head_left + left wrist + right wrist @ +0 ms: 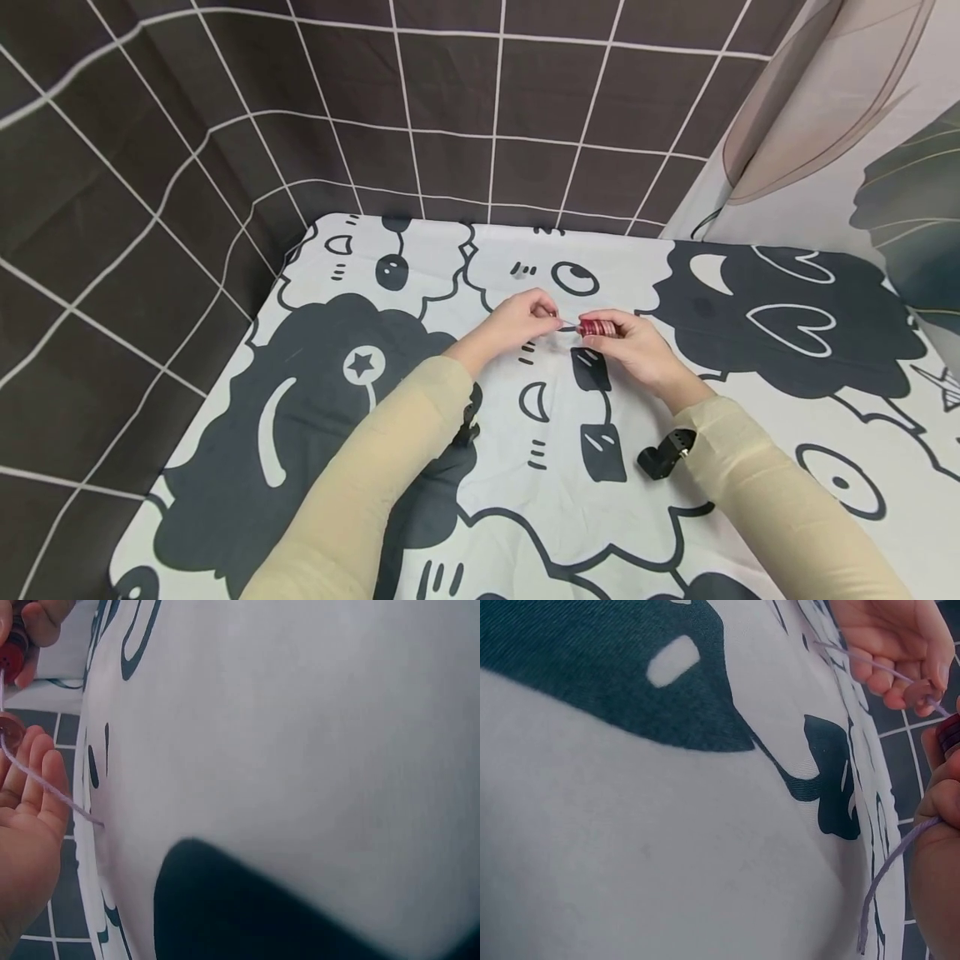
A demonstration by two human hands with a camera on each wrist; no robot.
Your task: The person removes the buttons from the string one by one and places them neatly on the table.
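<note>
Near the middle of the cloth in the head view, my right hand (636, 350) grips a short stack of red and pinkish buttons (598, 327) between thumb and fingers. Just left of it, my left hand (519, 323) pinches a single reddish button (919, 693), clearer in the right wrist view. A thin purple cord (51, 787) runs through that button to the stack, and its end hangs free past the left fingers. From under my right hand, the other length of cord (881, 874) trails down. A small gap parts the single button from the stack.
A white cloth with black cartoon faces (495, 492) covers the surface. Dark grid-patterned fabric (450, 92) rises behind and at the left, and a leaf-print curtain (810, 142) hangs at the right. A black camera (660, 458) is strapped at the right wrist.
</note>
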